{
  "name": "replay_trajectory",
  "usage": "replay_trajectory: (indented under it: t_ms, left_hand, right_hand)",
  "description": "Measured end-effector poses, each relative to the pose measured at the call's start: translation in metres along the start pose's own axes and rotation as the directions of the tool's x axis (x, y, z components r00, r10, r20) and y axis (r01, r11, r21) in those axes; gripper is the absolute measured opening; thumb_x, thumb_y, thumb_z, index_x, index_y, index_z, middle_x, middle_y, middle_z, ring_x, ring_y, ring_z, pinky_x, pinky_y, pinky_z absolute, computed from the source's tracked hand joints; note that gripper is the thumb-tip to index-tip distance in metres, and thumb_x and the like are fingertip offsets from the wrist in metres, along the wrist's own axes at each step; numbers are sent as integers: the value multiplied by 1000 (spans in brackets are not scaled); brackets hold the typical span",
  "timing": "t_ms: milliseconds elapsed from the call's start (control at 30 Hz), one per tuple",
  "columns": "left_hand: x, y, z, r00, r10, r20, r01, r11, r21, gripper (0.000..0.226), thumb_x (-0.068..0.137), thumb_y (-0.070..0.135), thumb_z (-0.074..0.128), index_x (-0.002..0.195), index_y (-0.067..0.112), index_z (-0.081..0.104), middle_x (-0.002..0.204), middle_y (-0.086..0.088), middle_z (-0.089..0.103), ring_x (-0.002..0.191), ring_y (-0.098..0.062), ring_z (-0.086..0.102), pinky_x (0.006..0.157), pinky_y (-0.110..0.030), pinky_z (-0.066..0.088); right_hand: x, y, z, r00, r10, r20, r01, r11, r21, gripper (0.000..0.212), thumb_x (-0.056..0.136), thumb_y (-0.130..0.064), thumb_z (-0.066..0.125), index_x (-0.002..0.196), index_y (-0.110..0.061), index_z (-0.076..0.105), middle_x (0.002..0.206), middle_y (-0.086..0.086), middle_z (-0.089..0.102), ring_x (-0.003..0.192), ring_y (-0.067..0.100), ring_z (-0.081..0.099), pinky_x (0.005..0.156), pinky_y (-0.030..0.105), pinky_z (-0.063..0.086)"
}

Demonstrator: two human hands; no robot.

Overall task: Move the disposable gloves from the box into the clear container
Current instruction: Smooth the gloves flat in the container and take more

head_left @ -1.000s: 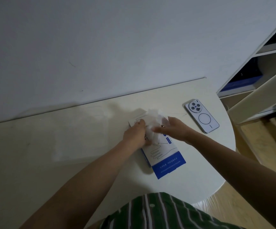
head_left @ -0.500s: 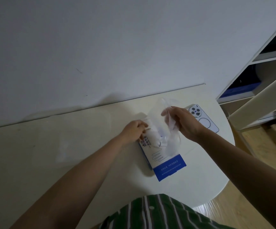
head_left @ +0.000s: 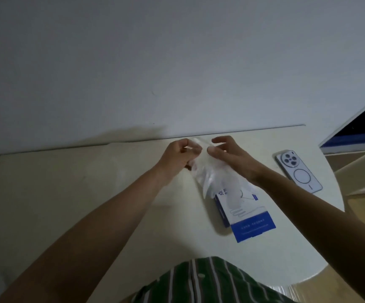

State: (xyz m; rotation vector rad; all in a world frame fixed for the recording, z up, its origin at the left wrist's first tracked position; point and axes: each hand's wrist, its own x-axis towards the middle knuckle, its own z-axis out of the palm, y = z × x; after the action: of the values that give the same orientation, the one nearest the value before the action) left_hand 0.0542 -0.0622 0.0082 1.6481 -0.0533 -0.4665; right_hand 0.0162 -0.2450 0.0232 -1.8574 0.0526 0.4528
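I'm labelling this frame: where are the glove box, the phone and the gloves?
glove box point(head_left: 252, 226): head view, blue band on top.
phone point(head_left: 299, 173): head view, middle of its back.
gloves point(head_left: 211, 179): head view, hanging clear film.

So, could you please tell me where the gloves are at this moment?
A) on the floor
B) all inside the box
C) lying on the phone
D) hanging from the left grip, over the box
D: the left grip holds the clear gloves, which trail down toward the box; the phone lies apart with nothing on it.
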Motion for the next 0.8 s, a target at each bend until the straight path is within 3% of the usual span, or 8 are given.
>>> replay_trajectory:
  t_ms: [67, 133, 200, 300, 400, 533, 667, 800]
  left_hand:
    - [-8, -2, -17, 999, 20, -35, -19, 999, 45, 8, 91, 15, 65, 86, 12, 59, 49, 3, 53, 43, -12, 52, 52, -23, 45]
    - [-14, -4, -35, 998, 15, -64, -12, 998, 55, 8, 91, 14, 65, 86, 12, 59, 47, 3, 52, 43, -12, 51, 52, -23, 45]
    - [-19, -6, -53, 997, -6, -76, 9, 999, 44, 8, 91, 11, 64, 84, 12, 59, 44, 6, 50, 42, -11, 49, 54, -24, 45]
    - [-24, -11, -78, 994, -54, -93, 60, 997, 57, 13, 89, 11, 67, 80, 14, 58, 49, 9, 51, 44, -7, 51, 61, -27, 46]
    - [-30, -15, -103, 990, -134, -41, 136, 990, 46, 18, 86, 29, 71, 83, 15, 61, 71, 0, 59, 66, -15, 60, 67, -28, 48]
    - [-35, -15, -126, 958, -281, 64, 283, 959, -19, 51, 78, 51, 68, 108, 10, 69, 101, -4, 72, 92, -21, 70, 78, -31, 53]
    - [-38, -20, -135, 987, -135, -90, 148, 977, 155, 17, 93, 17, 62, 95, 1, 68, 57, -1, 66, 44, -7, 55, 41, -15, 38]
    - [-35, -28, -148, 993, -36, -114, 61, 973, 224, 14, 94, 20, 61, 96, 7, 67, 41, 2, 50, 32, -10, 40, 37, -16, 29]
  right_hand:
    - [9, 0, 15, 998, -55, 5, 54, 976, -209, 69, 79, -36, 76, 131, -19, 34, 114, -4, 54, 98, 14, 60, 77, 23, 54]
    - [21, 0, 27, 988, -144, -63, 109, 918, -382, 46, 82, -14, 73, 120, -13, 48, 107, -1, 59, 94, 16, 61, 79, 24, 50]
    - [29, -6, 34, 977, -144, -157, 80, 930, -358, 13, 87, -7, 61, 99, -11, 63, 89, 3, 70, 80, 18, 66, 76, 27, 51]
    - [36, -17, 41, 978, -94, -188, 45, 968, -248, 19, 89, -4, 52, 83, -9, 69, 73, 11, 71, 65, 19, 66, 71, 31, 56]
    - [45, -28, 58, 989, -61, -136, 28, 973, -230, 23, 92, -2, 48, 82, -8, 68, 69, 10, 67, 56, 16, 61, 57, 19, 52]
    - [54, -39, 84, 1000, 1, 20, 4, 970, -241, 22, 94, -5, 49, 87, -5, 69, 69, 12, 65, 53, 17, 57, 50, 19, 48]
    - [61, -45, 98, 998, 42, 54, -34, 990, -133, 27, 99, -24, 49, 95, -8, 70, 79, 14, 70, 60, 18, 63, 56, 26, 50]
    - [66, -45, 109, 996, -59, 66, 70, 980, -185, 64, 79, -63, 60, 129, -24, 50, 114, -4, 60, 100, 7, 59, 81, 23, 48]
